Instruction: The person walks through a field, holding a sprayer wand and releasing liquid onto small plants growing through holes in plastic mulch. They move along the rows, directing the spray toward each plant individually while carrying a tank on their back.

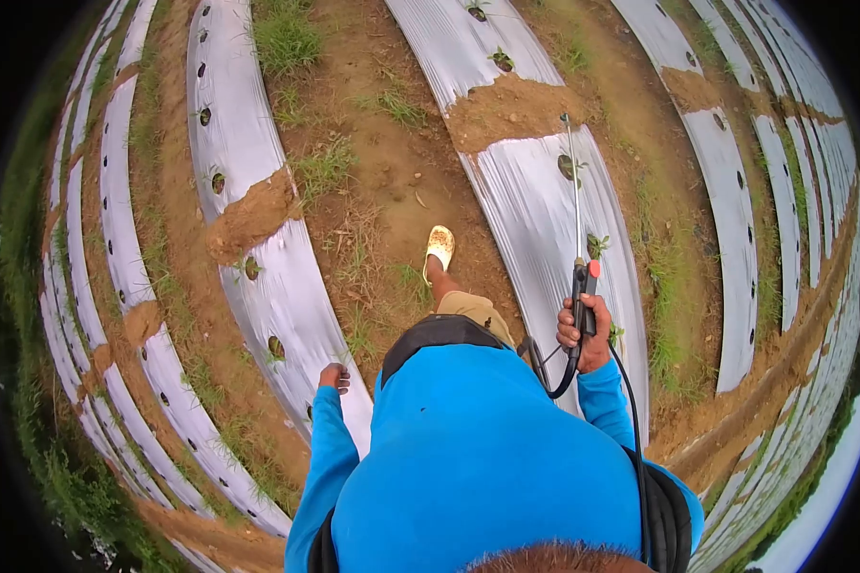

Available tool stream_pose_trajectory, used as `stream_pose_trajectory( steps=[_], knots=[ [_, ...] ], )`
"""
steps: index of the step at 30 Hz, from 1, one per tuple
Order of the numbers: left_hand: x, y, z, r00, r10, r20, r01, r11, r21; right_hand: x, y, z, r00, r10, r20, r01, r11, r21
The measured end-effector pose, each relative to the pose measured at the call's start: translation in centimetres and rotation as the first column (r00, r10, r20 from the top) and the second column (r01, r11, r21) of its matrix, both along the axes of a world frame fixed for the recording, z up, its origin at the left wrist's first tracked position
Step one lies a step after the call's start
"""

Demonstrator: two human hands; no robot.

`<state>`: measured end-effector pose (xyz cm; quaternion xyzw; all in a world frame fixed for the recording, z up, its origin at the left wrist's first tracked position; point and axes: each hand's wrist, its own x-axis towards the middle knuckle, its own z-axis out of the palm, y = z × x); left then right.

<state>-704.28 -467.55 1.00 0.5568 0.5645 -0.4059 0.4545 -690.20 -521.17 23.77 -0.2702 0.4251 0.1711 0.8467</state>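
My right hand (pixel 591 332) is wrapped around the black handle of a sprayer wand (pixel 577 205). A red part shows at the top of the handle, and a black hose (pixel 629 382) runs back from it past my sleeve. The thin metal lance reaches forward over a plastic-covered bed (pixel 535 191), its nozzle end above a band of soil (pixel 511 110). Beneath the lance, small seedlings (pixel 597 245) grow from holes in the plastic. My left hand (pixel 334 378) hangs low beside another covered bed (pixel 291 306), fingers curled in, with nothing visible in them.
Long silver-covered beds run on both sides, with soil mounds (pixel 253 218) across them. Between them lie dirt paths with grass tufts (pixel 287 43). My foot in a pale, soiled shoe (pixel 440 244) is on the path. Green bushes (pixel 76 501) border the left side.
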Motion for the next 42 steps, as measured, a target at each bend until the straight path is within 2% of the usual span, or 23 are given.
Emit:
stream_pose_trajectory(
  steps=[2,4,6,7,9,10,12,15,17,20,23,26,29,30,31,32,33,34,35,36,37,40,42],
  knots=[
    [7.0,-0.9,-1.6,0.96,0.241,0.14,-0.254,0.963,0.092,5.7,-0.2,-1.9,0.997,0.051,0.06,-0.057,0.992,0.116],
    [13.9,-2.9,-0.7,0.96,0.231,0.159,-0.227,0.973,-0.042,11.1,0.7,-2.1,0.995,0.035,0.093,-0.052,0.981,0.189],
    [20.5,-5.3,2.2,0.973,-0.021,0.231,0.056,0.988,-0.147,17.4,2.1,-2.2,0.991,0.007,0.133,-0.042,0.965,0.261],
    [22.9,-5.7,4.1,0.974,-0.022,0.224,0.055,0.989,-0.14,20.1,2.9,-2.5,0.99,0.009,0.138,-0.043,0.968,0.246],
    [26.9,-6.8,6.9,0.835,-0.116,0.538,0.197,0.976,-0.095,24.4,4.0,-2.3,0.988,0.037,0.15,-0.066,0.978,0.196],
    [28.2,-6.6,6.7,0.838,-0.107,0.535,0.191,0.976,-0.105,25.8,4.4,-1.9,0.989,0.043,0.145,-0.07,0.98,0.187],
    [30.2,-5.3,6.2,0.855,0.143,0.499,-0.078,0.986,-0.148,28.3,4.9,-1.5,0.988,0.084,0.126,-0.107,0.976,0.189],
    [29.8,-3.0,2.3,0.857,0.156,0.492,-0.163,0.986,-0.028,31.7,4.9,-1.2,0.984,0.144,0.101,-0.159,0.975,0.155],
    [31.5,-3.2,4.5,0.988,0.072,0.136,-0.086,0.991,0.102,34.7,5.0,-1.5,0.982,0.174,0.075,-0.183,0.972,0.144],
    [30.7,-1.5,1.8,0.992,0.063,-0.109,-0.056,0.996,0.07,40.4,5.6,-2.9,0.984,0.136,0.114,-0.16,0.959,0.232],
    [34.5,-0.6,0.7,0.978,0.034,-0.206,-0.025,0.999,0.043,47.9,7.4,-5.2,0.984,0.119,0.135,-0.142,0.973,0.18],
    [43.5,0.7,-1.1,0.979,-0.035,-0.2,0.045,0.998,0.046,55.6,10.1,-6.4,0.987,0.089,0.132,-0.101,0.991,0.09],
    [57.1,2.7,-2.8,0.991,-0.05,-0.127,0.052,0.999,0.015,64.4,12.0,-5.0,0.994,0.056,0.098,-0.066,0.992,0.104],
    [61.6,4.5,-5.2,0.998,0.005,-0.064,-0.01,0.996,-0.083,67.4,12.5,-4.6,0.992,0.065,0.108,-0.076,0.992,0.097],
    [67.2,5.8,-6.9,0.982,0.178,-0.062,-0.186,0.971,-0.15,69.9,13.0,-4.3,0.993,0.057,0.104,-0.071,0.988,0.138],
    [72.6,6.8,-9.2,0.984,0.127,0.125,-0.122,0.991,-0.052,71.6,13.3,-3.8,0.995,0.039,0.093,-0.056,0.982,0.179],
    [77.4,7.8,-11.9,0.889,0.237,0.391,-0.228,0.971,-0.071,73.5,13.7,-3.0,0.996,0.027,0.09,-0.043,0.984,0.174],
    [85.2,7.1,-5.2,0.888,0.126,0.441,-0.095,0.991,-0.092,76.1,14.0,-2.1,0.993,0.035,0.108,-0.058,0.974,0.218],
    [90.3,8.3,-7.2,0.831,0.136,0.54,-0.071,0.988,-0.14,78.7,14.3,-1.3,0.991,0.043,0.128,-0.075,0.962,0.261],
    [96.4,7.5,-3.5,0.792,-0.031,0.61,0.058,0.998,-0.024,81.0,14.7,-0.8,0.988,0.049,0.146,-0.092,0.947,0.308],
    [101.4,6.9,-0.6,0.696,-0.092,0.712,0.131,0.991,0.0,83.4,15.0,-0.7,0.983,0.077,0.169,-0.126,0.946,0.3],
    [114.3,4.4,5.9,0.683,-0.075,0.727,0.146,0.989,-0.036,90.8,16.5,-0.1,0.979,0.103,0.174,-0.146,0.955,0.258],
    [119.9,3.7,7.1,0.56,-0.118,0.82,0.222,0.975,-0.011,95.5,17.8,0.0,0.987,0.101,0.128,-0.13,0.961,0.242]
  ],
)
